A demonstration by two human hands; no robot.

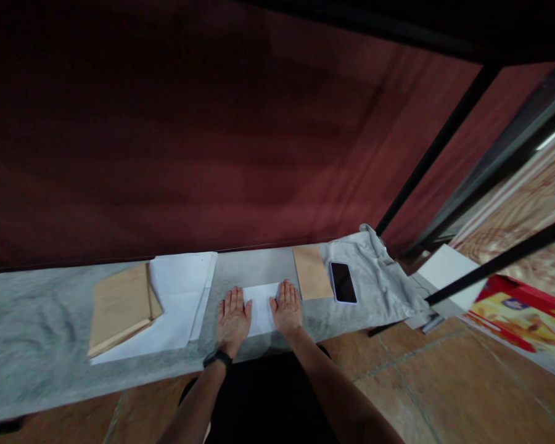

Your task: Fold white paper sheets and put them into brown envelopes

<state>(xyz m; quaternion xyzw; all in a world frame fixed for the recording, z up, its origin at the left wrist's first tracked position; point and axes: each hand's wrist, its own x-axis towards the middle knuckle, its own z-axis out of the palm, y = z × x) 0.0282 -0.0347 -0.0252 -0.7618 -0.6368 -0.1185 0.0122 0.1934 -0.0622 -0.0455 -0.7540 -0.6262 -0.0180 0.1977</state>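
A small white sheet of paper [261,310], perhaps folded, lies flat in front of me. My left hand [234,317] rests palm down on its left edge, fingers stretched out. On the opposite edge lies my right hand [287,307], also flat with its fingers extended. A brown envelope [313,272] is just to the right of my right hand. Left of my hands are larger white sheets [180,302], partly covered by a stack of brown envelopes [120,305]. Neither hand grips anything.
A grey cloth [46,333] covers the narrow bench. A phone [343,282] lies beyond the single envelope. Behind the bench rises a dark red panel [213,154]. Black metal bars [437,151], a white box [453,271] and a red-and-yellow carton [527,320] stand at the right.
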